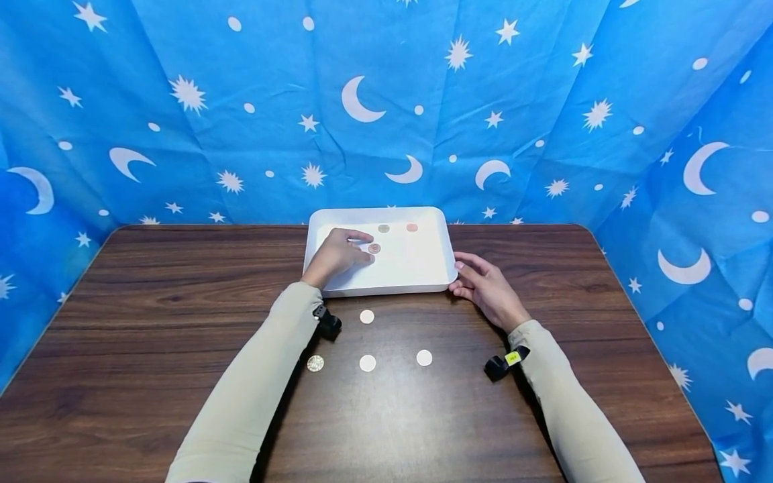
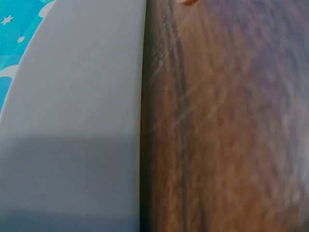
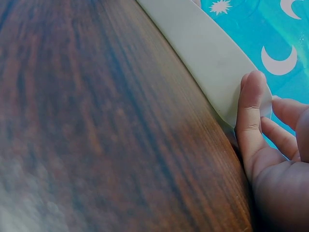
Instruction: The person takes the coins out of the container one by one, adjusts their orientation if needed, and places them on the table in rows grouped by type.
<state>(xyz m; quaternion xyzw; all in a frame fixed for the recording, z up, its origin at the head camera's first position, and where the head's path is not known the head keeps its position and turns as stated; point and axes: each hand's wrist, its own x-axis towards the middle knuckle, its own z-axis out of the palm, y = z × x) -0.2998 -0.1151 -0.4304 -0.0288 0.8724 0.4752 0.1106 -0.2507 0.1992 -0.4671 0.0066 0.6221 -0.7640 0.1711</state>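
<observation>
A white tray [image 1: 386,285] stands at the table's far middle with three coins in it: a copper coin [image 1: 374,248], a greyish coin [image 1: 383,228] and a reddish coin [image 1: 412,227]. My left hand [image 1: 339,253] reaches over the tray's left part, its fingertips beside the copper coin, which lies flat. My right hand [image 1: 483,285] rests against the tray's near right corner. In the right wrist view its thumb [image 3: 251,111] lies straight along the tray's outer wall [image 3: 203,43]. The left wrist view shows only the tray's wall [image 2: 72,121] and the wood beside it.
Several coins lie on the dark wooden table [image 1: 151,322] in front of the tray: three pale ones [image 1: 366,316], [image 1: 367,363], [image 1: 424,357] and a patterned silver one [image 1: 315,363] by my left sleeve. Blue star-and-moon cloth [image 1: 386,100] walls in the back and sides.
</observation>
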